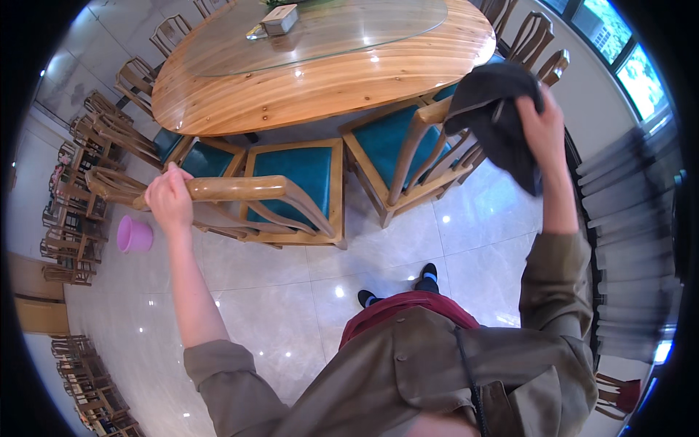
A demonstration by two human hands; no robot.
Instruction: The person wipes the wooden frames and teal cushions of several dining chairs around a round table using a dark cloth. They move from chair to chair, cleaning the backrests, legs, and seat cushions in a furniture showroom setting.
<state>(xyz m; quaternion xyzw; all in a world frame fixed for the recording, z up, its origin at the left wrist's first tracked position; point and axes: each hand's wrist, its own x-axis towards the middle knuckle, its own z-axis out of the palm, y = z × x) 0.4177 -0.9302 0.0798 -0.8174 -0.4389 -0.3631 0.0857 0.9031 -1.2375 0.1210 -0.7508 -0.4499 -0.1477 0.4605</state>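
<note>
My left hand [170, 201] is closed around the top rail of a wooden chair [237, 188] with a teal seat pad. On the other side, my right hand [543, 128] is raised and grips a dark cloth [494, 109], which hangs down in loose folds and is a little blurred. Behind that cloth is the back of a second wooden chair [407, 153], also with a teal seat, standing at an angle. Both chairs face a large round-edged wooden table [327, 90].
A glass turntable [349, 33] on the table carries a tissue box [280, 20]. On the tiled floor at left stands a pink bucket [135, 234]. More chairs [76, 240] line the left side. Grey curtains [628, 246] hang along the right wall, below windows [636, 82].
</note>
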